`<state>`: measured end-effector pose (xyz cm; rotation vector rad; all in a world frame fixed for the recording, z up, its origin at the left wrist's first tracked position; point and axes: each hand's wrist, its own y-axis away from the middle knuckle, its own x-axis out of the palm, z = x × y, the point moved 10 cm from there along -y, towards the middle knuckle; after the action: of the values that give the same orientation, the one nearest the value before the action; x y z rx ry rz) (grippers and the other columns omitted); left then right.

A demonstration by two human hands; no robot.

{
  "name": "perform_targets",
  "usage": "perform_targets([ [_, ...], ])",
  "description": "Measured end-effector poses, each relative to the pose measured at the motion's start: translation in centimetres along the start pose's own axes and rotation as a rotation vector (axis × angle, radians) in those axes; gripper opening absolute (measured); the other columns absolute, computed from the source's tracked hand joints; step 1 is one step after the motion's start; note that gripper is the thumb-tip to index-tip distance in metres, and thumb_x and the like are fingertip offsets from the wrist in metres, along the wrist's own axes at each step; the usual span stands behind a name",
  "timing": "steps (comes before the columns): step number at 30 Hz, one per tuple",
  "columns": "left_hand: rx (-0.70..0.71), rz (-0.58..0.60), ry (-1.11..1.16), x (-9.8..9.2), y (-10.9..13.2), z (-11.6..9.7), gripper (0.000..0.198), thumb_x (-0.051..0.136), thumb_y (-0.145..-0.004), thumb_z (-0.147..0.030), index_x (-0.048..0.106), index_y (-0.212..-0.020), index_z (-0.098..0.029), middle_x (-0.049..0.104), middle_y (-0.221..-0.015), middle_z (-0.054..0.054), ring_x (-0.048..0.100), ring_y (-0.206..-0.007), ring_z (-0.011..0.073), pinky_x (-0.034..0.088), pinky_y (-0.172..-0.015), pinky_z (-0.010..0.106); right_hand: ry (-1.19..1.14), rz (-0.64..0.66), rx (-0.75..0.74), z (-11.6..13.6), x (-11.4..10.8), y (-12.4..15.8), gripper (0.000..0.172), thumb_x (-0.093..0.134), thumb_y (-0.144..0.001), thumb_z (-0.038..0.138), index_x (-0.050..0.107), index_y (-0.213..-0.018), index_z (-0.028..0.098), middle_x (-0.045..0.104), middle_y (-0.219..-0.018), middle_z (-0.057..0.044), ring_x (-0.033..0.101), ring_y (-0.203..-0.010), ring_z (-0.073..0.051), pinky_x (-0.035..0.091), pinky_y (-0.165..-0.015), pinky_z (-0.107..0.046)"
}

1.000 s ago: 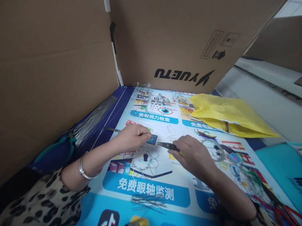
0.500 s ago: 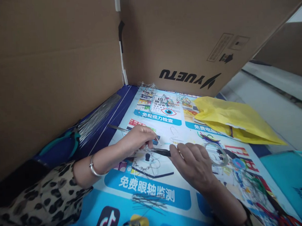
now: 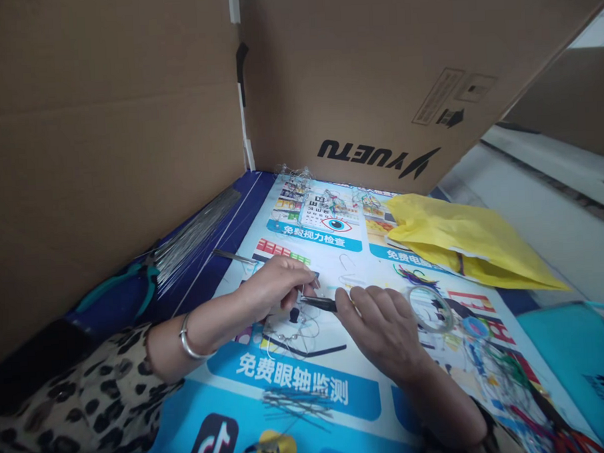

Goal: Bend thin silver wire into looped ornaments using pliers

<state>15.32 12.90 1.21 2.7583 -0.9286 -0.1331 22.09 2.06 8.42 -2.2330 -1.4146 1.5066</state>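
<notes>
My left hand (image 3: 277, 284) is closed in a pinch on a thin silvery wire (image 3: 303, 290), just above the tips of the pliers. In my right fist (image 3: 379, 323) are dark needle-nose pliers (image 3: 319, 304), their handles hidden by the palm and their jaws pointing left. The tips reach the wire at my left fingers; whether they clamp it is too small to tell. Under both hands, a loop of thin wire with small beads (image 3: 291, 336) lies on the printed poster sheet (image 3: 229, 403).
Cut wire pieces (image 3: 297, 402) lie nearer me. At left are a bundle of long wires (image 3: 197, 231) and teal-handled pliers (image 3: 147, 290). A tape roll (image 3: 430, 309), coloured wires (image 3: 509, 378) and a yellow bag (image 3: 467, 239) sit right. Cardboard walls (image 3: 365, 70) stand behind.
My left hand has turned slightly, and the wire in its fingers now sits more upright by the plier tips. My right hand has shifted a little to the left with the pliers.
</notes>
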Motion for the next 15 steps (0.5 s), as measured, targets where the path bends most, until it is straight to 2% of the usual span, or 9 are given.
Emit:
perform_targets([
  [11,0.024,-0.001,0.04,-0.18,0.01,-0.01,0.029,0.052,-0.081,-0.03,0.064,-0.063,-0.011,0.063,-0.059,0.002,0.038,-0.031,0.0015,0.025,-0.03,0.015,0.019,-0.03,-0.015,0.21,-0.26,0.13,0.018,0.057,-0.081,0.015,0.061,-0.098,0.014,0.062,-0.086,-0.007,0.049,-0.081,-0.021,0.034,-0.072,-0.036],
  [15,-0.003,-0.007,0.056,0.0,0.12,0.0,0.026,0.052,-0.08,-0.027,0.063,-0.063,-0.011,0.064,-0.063,0.002,0.039,-0.03,0.0011,0.025,-0.03,0.016,0.015,0.007,-0.007,0.05,-0.03,-0.03,0.018,0.055,-0.082,0.014,0.061,-0.099,0.015,0.062,-0.086,-0.007,0.049,-0.081,-0.02,0.033,-0.071,-0.035],
])
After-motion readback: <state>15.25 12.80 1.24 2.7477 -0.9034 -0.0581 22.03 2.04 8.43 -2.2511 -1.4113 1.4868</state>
